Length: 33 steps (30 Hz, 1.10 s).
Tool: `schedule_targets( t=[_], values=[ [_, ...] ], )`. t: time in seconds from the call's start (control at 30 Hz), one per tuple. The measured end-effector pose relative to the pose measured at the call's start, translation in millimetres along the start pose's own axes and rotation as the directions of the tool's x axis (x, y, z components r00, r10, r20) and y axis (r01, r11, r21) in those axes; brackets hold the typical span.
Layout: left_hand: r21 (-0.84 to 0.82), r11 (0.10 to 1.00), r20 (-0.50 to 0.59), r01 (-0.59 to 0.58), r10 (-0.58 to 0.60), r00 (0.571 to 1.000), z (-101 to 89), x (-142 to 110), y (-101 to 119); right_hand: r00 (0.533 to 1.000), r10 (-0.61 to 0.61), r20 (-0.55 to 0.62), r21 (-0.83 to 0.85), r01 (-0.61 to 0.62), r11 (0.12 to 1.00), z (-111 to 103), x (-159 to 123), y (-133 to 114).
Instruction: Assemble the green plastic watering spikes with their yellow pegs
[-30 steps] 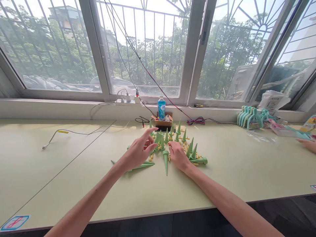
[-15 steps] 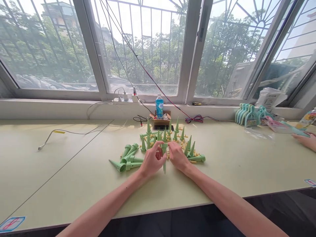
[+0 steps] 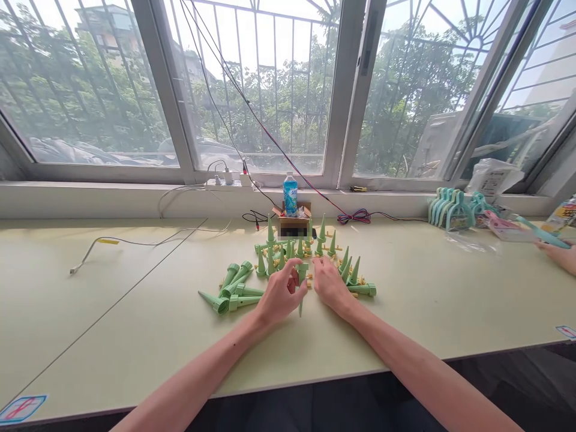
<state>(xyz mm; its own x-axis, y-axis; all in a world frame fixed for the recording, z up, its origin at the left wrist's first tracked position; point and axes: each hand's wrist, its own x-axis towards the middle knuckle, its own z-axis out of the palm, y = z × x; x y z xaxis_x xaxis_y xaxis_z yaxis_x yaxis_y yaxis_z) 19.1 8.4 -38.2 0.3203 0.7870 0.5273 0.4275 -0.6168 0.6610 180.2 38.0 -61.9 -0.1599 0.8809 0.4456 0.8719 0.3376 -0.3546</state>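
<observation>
My left hand (image 3: 284, 289) is closed around a green plastic watering spike (image 3: 302, 271), its wide collar up and its point down toward the table. My right hand (image 3: 330, 282) is just to the right of it, fingers bent together over small yellow plastic pieces (image 3: 309, 276). Whatever its fingertips hold is hidden. More green spikes (image 3: 270, 231) stand point-up behind my hands among scattered yellow pieces. Several loose spikes (image 3: 238, 288) lie in a pile left of my left hand, and another lying spike (image 3: 365, 290) is on the right.
A blue bottle (image 3: 290, 195) stands in a small cardboard box (image 3: 294, 221) at the back. Coiled cables (image 3: 354, 216) lie near the wall. Teal hangers (image 3: 447, 210) are grouped at the right, where another person's hand (image 3: 560, 255) holds a teal thing. The table's front edge (image 3: 315, 385) is close.
My right hand has moved slightly right, away from the spike's collar. My left hand still holds the spike, now slightly tilted. Spikes beside my right hand have shifted a little.
</observation>
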Motion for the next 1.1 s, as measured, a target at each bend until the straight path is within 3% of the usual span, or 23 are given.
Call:
schedule_targets(
  t=[0.2, 0.43, 0.67, 1.1],
  values=[
    [0.009, 1.000, 0.007, -0.005, 0.005, 1.000, 0.1, 0.7, 0.7, 0.999, -0.037, 0.026, 0.027, 0.036, 0.999, 2.9, -0.2, 1.4],
    [0.018, 1.000, 0.013, -0.001, 0.000, 1.000, 0.5, 0.8, -1.2, 0.984, -0.180, 0.019, 0.167, 0.174, 0.970, -2.5, 1.4, -1.4],
    [0.029, 1.000, 0.002, 0.008, -0.008, 1.000, 1.6, 1.2, -3.1, 0.994, -0.101, 0.047, 0.103, 0.096, 0.990, -5.0, 0.0, 0.3],
    [0.027, 0.997, 0.009, 0.076, -0.076, 0.997, 0.7, 2.0, 1.1, 0.994, -0.100, 0.043, 0.050, 0.098, 0.994, 2.8, 2.3, 7.3]
  ],
)
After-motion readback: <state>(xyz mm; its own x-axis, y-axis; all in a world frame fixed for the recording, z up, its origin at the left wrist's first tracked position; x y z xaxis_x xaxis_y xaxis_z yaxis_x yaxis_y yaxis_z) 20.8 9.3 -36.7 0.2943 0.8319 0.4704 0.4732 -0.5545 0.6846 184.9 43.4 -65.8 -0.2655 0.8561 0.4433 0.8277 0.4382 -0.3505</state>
